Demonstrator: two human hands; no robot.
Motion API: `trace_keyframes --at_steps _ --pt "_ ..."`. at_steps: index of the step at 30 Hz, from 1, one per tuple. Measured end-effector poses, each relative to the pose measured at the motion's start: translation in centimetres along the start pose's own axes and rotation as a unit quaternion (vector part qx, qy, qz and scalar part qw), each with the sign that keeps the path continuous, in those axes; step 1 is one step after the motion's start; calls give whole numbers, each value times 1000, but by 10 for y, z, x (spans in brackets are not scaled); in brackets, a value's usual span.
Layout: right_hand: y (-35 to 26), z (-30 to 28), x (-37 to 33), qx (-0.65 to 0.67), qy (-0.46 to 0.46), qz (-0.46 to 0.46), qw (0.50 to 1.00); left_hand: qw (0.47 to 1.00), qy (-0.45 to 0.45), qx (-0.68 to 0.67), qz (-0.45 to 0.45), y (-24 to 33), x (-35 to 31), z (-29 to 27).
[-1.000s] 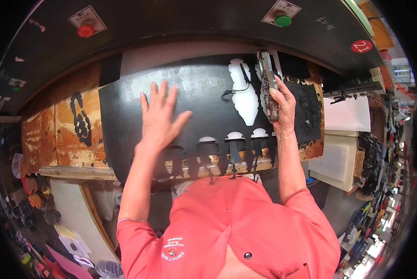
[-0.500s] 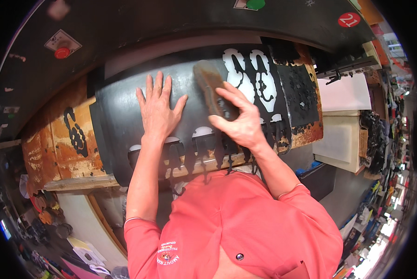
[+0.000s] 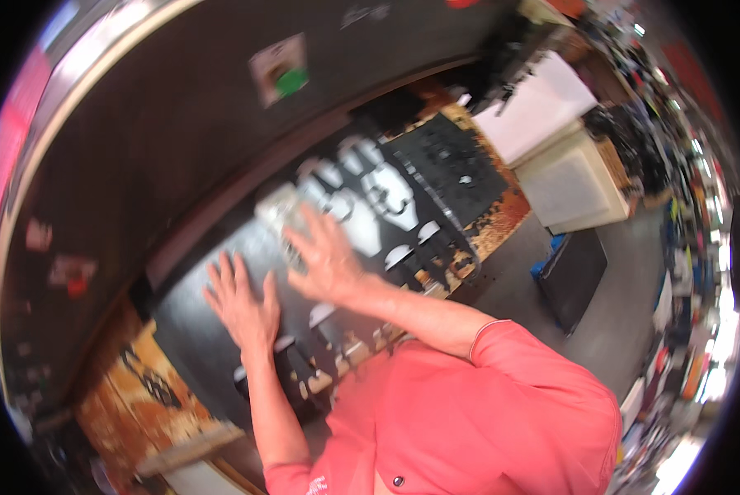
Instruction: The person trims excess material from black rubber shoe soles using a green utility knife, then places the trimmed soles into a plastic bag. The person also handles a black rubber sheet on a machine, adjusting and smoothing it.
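My left hand (image 3: 244, 307) lies open on a smooth black sheet (image 3: 196, 322), its fingers spread. To its right, my right hand (image 3: 327, 257) grips what looks like a cutting die (image 3: 281, 210), pale and blurred, at the sheet's surface. My fingers hide part of the die, and motion smears its outline. Just right of it, white shoe-upper-shaped openings (image 3: 394, 198) show through the sheet. Along the near edge, the sheet is cut into dark strips with rounded white gaps (image 3: 399, 254).
A dark machine head (image 3: 163, 148) with a green button (image 3: 291, 81) spans the far side. The worn brown board (image 3: 130, 388) carries black scraps. A second dark sheet (image 3: 452, 165) lies right, beside a pale stack (image 3: 572, 177) and a dark panel (image 3: 574, 276).
The view has swung round, tilting the bench. The die, held upright and tilted before, now shows a pale face beside the openings. My left hand stays spread on the sheet.
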State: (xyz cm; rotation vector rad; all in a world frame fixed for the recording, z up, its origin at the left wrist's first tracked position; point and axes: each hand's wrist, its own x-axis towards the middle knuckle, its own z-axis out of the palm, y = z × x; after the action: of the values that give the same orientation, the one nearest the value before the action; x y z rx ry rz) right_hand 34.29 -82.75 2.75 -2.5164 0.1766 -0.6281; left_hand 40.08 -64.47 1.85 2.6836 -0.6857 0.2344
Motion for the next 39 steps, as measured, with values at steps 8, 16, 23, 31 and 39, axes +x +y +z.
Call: trace_keyframes --at_steps 8,16,23,31,39 --pt "2 5 -2 22 -45 21 999 998 38 -8 44 -7 -4 10" --pt "119 -124 6 454 12 21 891 997 19 78 -9 24 -22 37" --pt "401 -313 68 389 448 288 751 997 23 68 19 15 -22 30" --pt "534 -379 114 340 343 371 793 994 26 98 34 4 -23 32" --pt "583 -355 131 249 312 340 852 996 -6 81 -34 21 -22 29"
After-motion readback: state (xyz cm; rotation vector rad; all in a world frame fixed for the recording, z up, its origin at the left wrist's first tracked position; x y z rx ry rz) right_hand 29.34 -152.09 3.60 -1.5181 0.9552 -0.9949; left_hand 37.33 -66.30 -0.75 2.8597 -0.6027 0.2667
